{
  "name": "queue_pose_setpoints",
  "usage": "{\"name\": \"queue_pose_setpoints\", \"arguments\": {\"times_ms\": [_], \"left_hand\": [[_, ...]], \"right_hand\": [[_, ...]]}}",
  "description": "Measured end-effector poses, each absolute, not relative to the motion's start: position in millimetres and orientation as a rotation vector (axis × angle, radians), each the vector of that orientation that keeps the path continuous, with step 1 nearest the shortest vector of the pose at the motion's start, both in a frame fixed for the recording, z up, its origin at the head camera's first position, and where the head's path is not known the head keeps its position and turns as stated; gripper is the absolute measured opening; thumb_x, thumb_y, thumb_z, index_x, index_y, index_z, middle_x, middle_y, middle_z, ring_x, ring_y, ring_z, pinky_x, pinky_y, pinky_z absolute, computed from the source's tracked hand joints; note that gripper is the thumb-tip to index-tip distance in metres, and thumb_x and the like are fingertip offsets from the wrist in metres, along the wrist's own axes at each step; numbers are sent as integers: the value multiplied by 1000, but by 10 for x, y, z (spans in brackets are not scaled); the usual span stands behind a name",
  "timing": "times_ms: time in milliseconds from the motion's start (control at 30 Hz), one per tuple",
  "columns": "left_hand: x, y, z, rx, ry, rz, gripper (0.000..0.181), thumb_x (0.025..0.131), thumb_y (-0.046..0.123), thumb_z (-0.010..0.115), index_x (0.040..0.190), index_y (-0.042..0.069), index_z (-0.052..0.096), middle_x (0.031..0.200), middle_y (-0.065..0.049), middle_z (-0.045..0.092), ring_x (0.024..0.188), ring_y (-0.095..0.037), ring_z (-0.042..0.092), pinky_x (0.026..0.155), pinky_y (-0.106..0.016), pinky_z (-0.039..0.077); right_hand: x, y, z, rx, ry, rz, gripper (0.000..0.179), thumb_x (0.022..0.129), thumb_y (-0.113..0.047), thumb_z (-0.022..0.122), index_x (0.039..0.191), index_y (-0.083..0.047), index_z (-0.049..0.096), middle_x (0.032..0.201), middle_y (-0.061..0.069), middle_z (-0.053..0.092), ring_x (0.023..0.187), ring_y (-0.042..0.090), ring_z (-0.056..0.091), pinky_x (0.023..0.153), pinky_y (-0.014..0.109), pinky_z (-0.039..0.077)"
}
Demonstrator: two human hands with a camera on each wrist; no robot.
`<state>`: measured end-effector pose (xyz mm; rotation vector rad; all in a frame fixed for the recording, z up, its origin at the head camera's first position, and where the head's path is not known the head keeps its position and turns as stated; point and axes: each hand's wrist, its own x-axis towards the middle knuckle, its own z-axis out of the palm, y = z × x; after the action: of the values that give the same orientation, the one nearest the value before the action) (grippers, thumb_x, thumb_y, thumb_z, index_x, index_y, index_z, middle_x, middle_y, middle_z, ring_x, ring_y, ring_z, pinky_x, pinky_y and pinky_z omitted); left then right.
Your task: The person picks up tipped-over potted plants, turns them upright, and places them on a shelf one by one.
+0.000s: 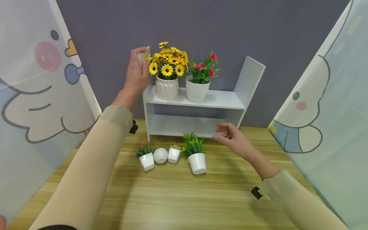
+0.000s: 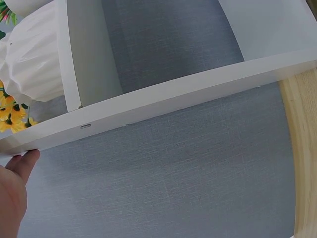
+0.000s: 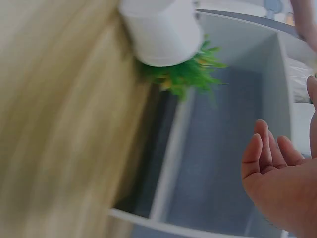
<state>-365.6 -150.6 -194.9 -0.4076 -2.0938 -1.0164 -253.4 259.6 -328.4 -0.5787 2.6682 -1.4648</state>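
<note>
My left hand holds the upper left side panel of a white two-tier shelf at its top end. In the left wrist view, two fingers lie against that panel. My right hand hovers in front of the shelf's lower right, fingers loosely bent around nothing. On the upper board stand yellow flowers in a ribbed white pot and, right of them, a red-flowered plant in a smooth white pot. A green plant in a white pot lies tipped on the table, left of my right hand.
Left of that plant, several small white succulent pots lie on the wooden table. A grey wall stands behind the shelf. Cartoon-printed panels flank the table on both sides.
</note>
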Motion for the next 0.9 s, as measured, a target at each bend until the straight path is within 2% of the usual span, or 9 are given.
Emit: {"name": "queue_pose_setpoints", "arguments": {"times_ms": [200,333,467,633,900], "left_hand": [[-3655,-1514,-1956,-404,-2082,-1025,46,120,35,31,160,13,34,165,-14,44,113,-28,53,95,-37,46],[-3660,-1516,-1964,-424,-2063,-1016,47,120,35,31,160,12,35,157,-17,49,100,-22,49,87,-32,42],[-3661,-1510,-1962,-427,-2060,-1015,46,120,34,30,159,12,36,161,-14,48,96,-18,46,84,-29,40],[-3657,-1503,-1957,-421,-2061,-1020,46,120,33,31,159,11,36,165,-13,46,101,-20,48,86,-30,41],[-3648,-1500,-1953,-418,-2069,-1021,46,120,33,31,160,10,35,167,-14,44,105,-24,51,89,-33,43]], "right_hand": [[-2471,2703,-3530,-578,2634,-1377,64,109,-34,71,157,0,48,150,26,60,116,27,66,92,32,58],[-2463,2753,-3633,-569,2632,-1350,60,109,-35,71,153,0,51,149,25,62,114,25,66,88,29,57],[-2448,2759,-3713,-543,2586,-1347,61,108,-34,71,152,2,51,147,24,63,113,25,66,93,37,59],[-2420,2746,-3837,-540,2511,-1353,62,107,-30,72,152,7,50,142,24,65,111,26,66,95,46,60],[-2381,2686,-4046,-554,2448,-1322,63,106,-30,74,149,10,51,138,26,66,107,27,70,83,37,63]]}}
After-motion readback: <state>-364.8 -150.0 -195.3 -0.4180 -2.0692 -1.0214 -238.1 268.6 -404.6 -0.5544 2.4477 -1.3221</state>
